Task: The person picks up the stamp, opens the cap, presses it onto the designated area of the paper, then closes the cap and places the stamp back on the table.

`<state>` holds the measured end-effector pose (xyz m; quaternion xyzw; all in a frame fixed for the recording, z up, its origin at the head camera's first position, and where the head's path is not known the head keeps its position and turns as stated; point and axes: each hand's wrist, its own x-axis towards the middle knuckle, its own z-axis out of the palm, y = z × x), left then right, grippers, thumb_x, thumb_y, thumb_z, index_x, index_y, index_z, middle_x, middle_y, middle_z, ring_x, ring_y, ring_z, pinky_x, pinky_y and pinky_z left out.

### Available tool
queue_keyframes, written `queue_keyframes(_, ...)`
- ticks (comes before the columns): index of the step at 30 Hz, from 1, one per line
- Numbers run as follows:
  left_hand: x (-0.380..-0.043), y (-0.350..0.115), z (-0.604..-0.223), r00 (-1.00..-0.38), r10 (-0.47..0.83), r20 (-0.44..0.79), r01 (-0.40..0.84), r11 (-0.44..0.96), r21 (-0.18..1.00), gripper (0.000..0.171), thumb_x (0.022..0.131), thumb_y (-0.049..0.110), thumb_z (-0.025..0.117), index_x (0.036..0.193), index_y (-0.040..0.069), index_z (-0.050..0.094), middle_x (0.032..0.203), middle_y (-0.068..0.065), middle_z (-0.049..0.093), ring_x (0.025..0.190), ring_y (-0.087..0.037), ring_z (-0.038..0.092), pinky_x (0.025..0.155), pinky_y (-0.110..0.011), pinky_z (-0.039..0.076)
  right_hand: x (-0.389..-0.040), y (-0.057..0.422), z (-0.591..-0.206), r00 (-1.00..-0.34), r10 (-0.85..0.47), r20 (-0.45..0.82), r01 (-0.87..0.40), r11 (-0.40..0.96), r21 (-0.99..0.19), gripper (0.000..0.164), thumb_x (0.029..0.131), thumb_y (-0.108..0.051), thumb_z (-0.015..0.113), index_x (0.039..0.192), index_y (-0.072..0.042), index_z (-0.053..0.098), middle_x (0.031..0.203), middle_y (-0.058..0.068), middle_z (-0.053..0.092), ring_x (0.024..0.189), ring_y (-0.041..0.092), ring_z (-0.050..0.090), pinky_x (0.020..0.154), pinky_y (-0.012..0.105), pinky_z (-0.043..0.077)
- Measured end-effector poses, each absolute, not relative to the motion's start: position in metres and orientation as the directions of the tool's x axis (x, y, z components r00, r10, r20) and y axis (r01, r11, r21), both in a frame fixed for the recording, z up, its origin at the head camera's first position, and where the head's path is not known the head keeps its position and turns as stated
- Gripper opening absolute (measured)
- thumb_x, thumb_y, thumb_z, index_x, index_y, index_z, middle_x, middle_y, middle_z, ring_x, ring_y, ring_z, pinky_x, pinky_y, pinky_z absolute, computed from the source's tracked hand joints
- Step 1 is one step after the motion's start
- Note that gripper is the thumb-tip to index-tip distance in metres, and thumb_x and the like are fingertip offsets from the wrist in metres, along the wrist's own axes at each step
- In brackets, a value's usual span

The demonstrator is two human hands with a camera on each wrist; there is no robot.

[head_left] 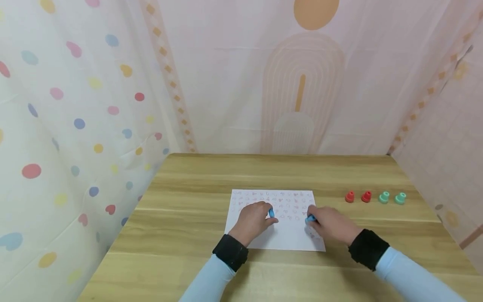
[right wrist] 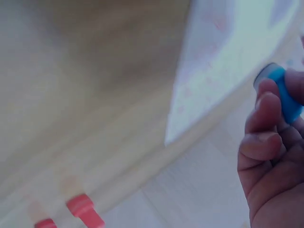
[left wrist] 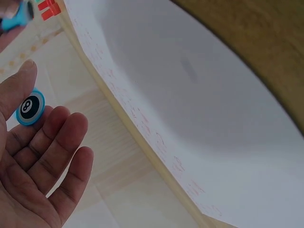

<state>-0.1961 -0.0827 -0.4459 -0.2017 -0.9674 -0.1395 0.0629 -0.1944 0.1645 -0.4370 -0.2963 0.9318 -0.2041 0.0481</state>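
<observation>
My left hand pinches a small blue stamp over the paper. In the left wrist view that stamp shows a round dark face marked with an 8, between thumb and fingers. Across the sheet, my right hand grips another blue stamp, whose grey rim shows in the right wrist view. Beneath both hands lies a white sheet of paper with rows of small reddish prints on its far half. I cannot tell whether the right stamp touches the paper.
To the right of the sheet, a row of stamps stands on the wooden table: two red stamps and two green stamps. Patterned curtains hang behind and at both sides of the table.
</observation>
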Motion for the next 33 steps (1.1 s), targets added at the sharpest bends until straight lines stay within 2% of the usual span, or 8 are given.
queue_keyframes(4, -0.198, -0.080, -0.445, -0.909, 0.376, 0.180, 0.411, 0.879, 0.241, 0.027, 0.076, 0.036, 0.078, 0.087, 0.012, 0.071, 0.079, 0.001, 0.071, 0.065, -0.010, 0.055, 0.067, -0.027, 0.056, -0.205, 0.167, -0.424, -0.842, -0.525, 0.127, -0.522, 0.732, -0.437, 0.013, 0.088, -0.014, 0.067, 0.095, -0.007, 0.059, 0.077, 0.002, 0.060, 0.064, 0.014, 0.051, 0.060, 0.029, 0.049)
queue_keyframes(7, -0.199, -0.079, -0.444, -0.910, 0.375, 0.177, 0.409, 0.882, 0.235, 0.028, 0.076, 0.036, 0.077, 0.088, 0.012, 0.071, 0.079, 0.001, 0.070, 0.064, -0.010, 0.055, 0.066, -0.028, 0.056, -0.211, 0.165, -0.416, -0.858, -0.495, 0.137, -0.495, 0.728, -0.474, 0.014, 0.089, -0.014, 0.067, 0.098, -0.006, 0.059, 0.082, 0.005, 0.062, 0.067, 0.016, 0.053, 0.063, 0.031, 0.052)
queue_keyframes(17, -0.199, -0.074, -0.438, -0.906, 0.387, 0.171, 0.420, 0.873, 0.248, 0.030, 0.077, 0.039, 0.075, 0.090, 0.012, 0.072, 0.078, 0.002, 0.070, 0.063, -0.010, 0.054, 0.064, -0.026, 0.055, -0.212, 0.148, -0.415, -0.900, -0.429, 0.075, -0.370, 0.661, -0.653, 0.019, 0.091, -0.017, 0.064, 0.105, -0.006, 0.058, 0.091, 0.008, 0.062, 0.076, 0.021, 0.054, 0.067, 0.033, 0.052)
queue_keyframes(25, -0.201, -0.071, -0.440, -0.891, 0.403, 0.210, 0.448, 0.859, 0.247, 0.031, 0.077, 0.042, 0.074, 0.087, 0.014, 0.071, 0.073, 0.003, 0.067, 0.060, -0.010, 0.051, 0.058, -0.024, 0.052, -0.208, 0.133, -0.421, -0.886, -0.454, 0.087, -0.344, 0.520, -0.782, 0.015, 0.092, -0.013, 0.063, 0.104, -0.006, 0.059, 0.088, 0.009, 0.059, 0.074, 0.020, 0.051, 0.064, 0.031, 0.046)
queue_keyframes(33, -0.200, -0.070, -0.439, -0.881, 0.411, 0.233, 0.464, 0.845, 0.266, 0.032, 0.076, 0.040, 0.076, 0.090, 0.012, 0.071, 0.072, 0.003, 0.065, 0.059, -0.009, 0.051, 0.054, -0.022, 0.048, -0.203, 0.122, -0.423, -0.865, -0.493, 0.094, -0.367, 0.492, -0.789, 0.012, 0.092, -0.008, 0.061, 0.103, -0.003, 0.059, 0.087, 0.011, 0.060, 0.073, 0.021, 0.050, 0.062, 0.030, 0.042)
